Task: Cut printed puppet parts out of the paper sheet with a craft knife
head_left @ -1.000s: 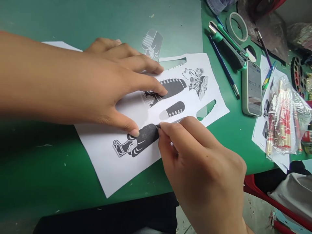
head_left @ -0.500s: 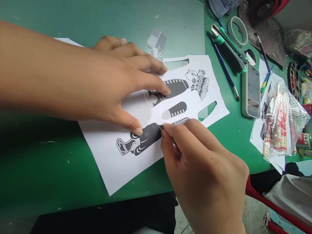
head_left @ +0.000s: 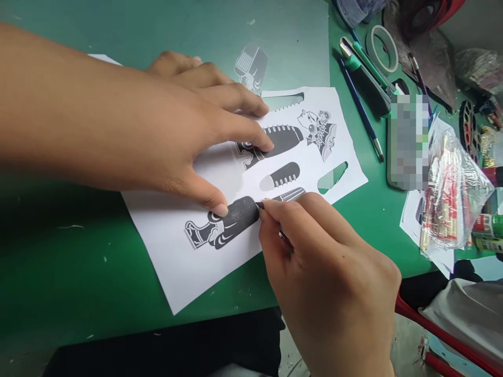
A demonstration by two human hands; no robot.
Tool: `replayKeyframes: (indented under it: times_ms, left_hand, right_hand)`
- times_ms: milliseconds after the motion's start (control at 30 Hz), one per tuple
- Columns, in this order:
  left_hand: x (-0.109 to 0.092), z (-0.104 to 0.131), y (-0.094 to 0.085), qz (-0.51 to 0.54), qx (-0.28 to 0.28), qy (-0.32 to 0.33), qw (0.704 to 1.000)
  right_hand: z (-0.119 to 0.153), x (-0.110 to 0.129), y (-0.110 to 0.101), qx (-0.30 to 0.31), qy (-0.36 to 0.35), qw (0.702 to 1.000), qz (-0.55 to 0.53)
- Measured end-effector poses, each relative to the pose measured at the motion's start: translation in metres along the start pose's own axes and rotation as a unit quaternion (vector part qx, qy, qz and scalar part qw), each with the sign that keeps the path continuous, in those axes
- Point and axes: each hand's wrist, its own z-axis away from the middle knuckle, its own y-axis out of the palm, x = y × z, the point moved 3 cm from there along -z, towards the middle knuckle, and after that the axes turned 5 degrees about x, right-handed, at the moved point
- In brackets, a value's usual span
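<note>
Sheet pinned flat, tool tip at the end of the dark print

Through my head feed, little has changed over the last second: the right hand (head_left: 330,256) has its knuckles a touch lower, so more of the striped grey print (head_left: 291,194) shows past them. The tool tip (head_left: 260,205) stays by the rounded end of the dark print (head_left: 238,217). I take that as slow, careful work on one small spot rather than a sweep across the page.

I have the left hand (head_left: 184,118) spread palm down over the white sheet (head_left: 165,256), its thumb on the near dark print and its index finger on the spiked-edge print (head_left: 281,140). The right hand pinches a dark-tipped tool between thumb and index finger; most of it is hidden, so I can't tell whether it is a blade or a pen.

The sheet lies on the green worktop (head_left: 129,298), with a cut-out opening (head_left: 333,179) near its right edge. Farther right I see a paintbrush (head_left: 363,112), a cutter knife (head_left: 365,84) and a tape roll (head_left: 394,52). To me, the steady left hand is what keeps the paper from creeping.
</note>
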Motion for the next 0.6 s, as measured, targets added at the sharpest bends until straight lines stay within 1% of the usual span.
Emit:
replayKeyframes:
  times_ms: [200, 333, 433, 600]
  left_hand:
    - [-0.0011, -0.0024, -0.0012, 0.003, 0.007, -0.03, 1.0]
    - [-0.0011, -0.0044, -0.0016, 0.004, 0.007, -0.037, 0.999]
    - [0.0001, -0.0041, -0.0017, -0.003, 0.002, -0.031, 1.0]
    - [0.0027, -0.0024, -0.0013, -0.021, -0.004, 0.006, 1.0]
  right_hand:
    - [0.002, 0.0, -0.0011, 0.0, 0.009, 1.0, 0.001]
    - [0.0031, 0.0001, -0.0016, -0.001, 0.012, 1.0, 0.001]
    - [0.0034, 0.0007, -0.0015, -0.002, 0.016, 1.0, 0.004]
    - [0.0038, 0.0027, -0.002, -0.007, 0.021, 1.0, 0.013]
